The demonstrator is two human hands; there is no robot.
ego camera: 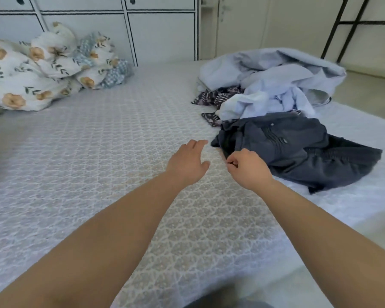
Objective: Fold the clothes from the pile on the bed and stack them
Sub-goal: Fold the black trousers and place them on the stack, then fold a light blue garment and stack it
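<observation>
Reaching toward dark garment (298,150), left hand (188,162) flat, right hand (246,168) curled

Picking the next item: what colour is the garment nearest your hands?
Dark navy blue garment, clearest in the head view.

Over the bed (98,152), the right hand (247,167) pinches the dark garment (298,152); the left hand (187,163) reaches open-fingered.
</observation>
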